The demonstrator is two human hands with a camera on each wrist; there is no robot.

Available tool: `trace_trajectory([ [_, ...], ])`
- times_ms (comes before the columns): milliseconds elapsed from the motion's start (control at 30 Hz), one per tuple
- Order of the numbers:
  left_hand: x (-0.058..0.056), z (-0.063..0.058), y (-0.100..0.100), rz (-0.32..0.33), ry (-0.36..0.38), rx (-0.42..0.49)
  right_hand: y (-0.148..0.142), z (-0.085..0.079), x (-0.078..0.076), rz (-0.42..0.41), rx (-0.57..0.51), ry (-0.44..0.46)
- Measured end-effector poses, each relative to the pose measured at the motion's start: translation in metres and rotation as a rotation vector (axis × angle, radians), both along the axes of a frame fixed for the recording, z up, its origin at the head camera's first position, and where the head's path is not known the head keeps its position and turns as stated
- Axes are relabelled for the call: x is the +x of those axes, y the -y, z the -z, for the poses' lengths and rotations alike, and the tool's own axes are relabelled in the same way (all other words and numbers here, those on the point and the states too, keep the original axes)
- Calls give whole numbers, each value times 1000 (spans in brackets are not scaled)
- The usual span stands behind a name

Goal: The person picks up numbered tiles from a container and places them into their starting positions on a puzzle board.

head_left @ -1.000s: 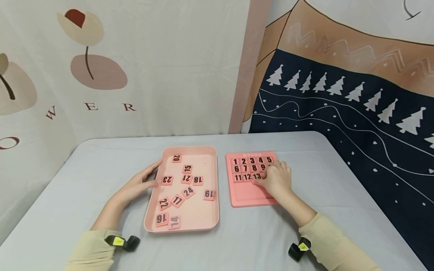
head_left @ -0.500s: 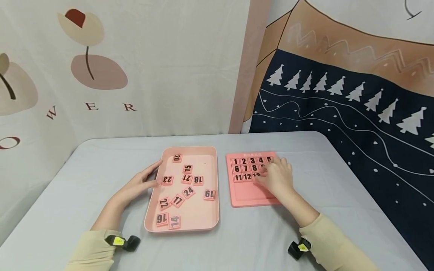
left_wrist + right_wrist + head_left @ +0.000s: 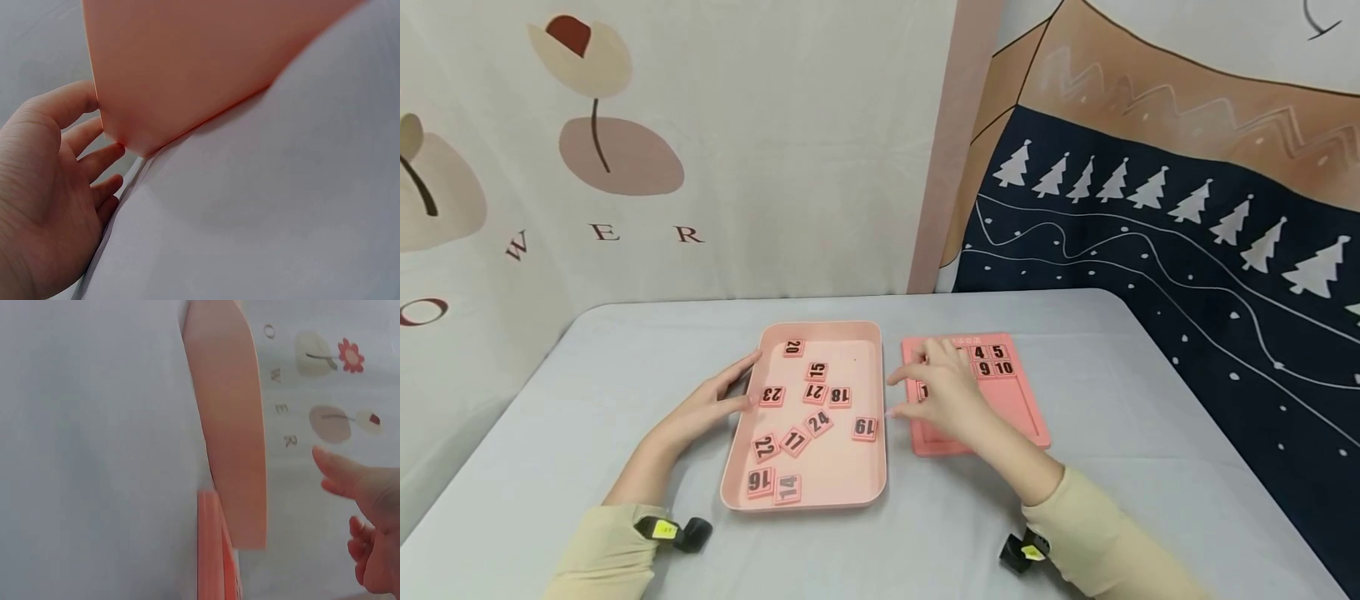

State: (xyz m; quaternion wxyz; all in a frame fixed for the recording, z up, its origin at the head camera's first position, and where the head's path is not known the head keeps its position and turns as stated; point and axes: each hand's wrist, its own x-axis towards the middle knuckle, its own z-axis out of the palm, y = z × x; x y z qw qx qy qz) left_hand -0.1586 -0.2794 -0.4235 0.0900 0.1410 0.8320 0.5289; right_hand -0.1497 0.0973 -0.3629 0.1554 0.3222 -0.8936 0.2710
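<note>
My left hand (image 3: 711,402) rests against the left side of a pink tray (image 3: 842,479), with its fingers loosely extended; in the left wrist view the fingertips touch the tray's wall and corner. Several loose number tiles lie in the tray, such as the 15 tile (image 3: 817,372) and the 19 tile (image 3: 865,428), turned various ways. My right hand (image 3: 947,392) hovers over the left part of a pink number puzzle board (image 3: 1007,417), thumb and fingers apart and nothing between them. The 5 tile (image 3: 998,352) and 10 tile (image 3: 1003,368) show in the board's rows; the hand hides other tiles.
Both the tray and the board lie on a table with a pale cloth (image 3: 1105,375). A printed curtain (image 3: 790,167) hangs behind the table. To the right is a dark cloth with white trees (image 3: 1150,242).
My right hand first stayed at the third row near the 13 tile, then moved left over the board toward the tray, fingers spread. My left hand and the tray tiles have not moved.
</note>
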Motion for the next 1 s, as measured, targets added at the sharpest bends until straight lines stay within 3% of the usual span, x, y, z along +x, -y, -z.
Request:
trace_trajectory([
  [267,0,-1,0,-3,6,8,41,7,4,-311,87,27],
  [533,1,-1,-1,4,7,15,79,16,9,-502,242,78],
  [733,1,-1,-1,13,0,15,101,23,6,-583,403,65],
  [1000,1,-1,0,15,-13,14,112,28,3,-609,525,76],
])
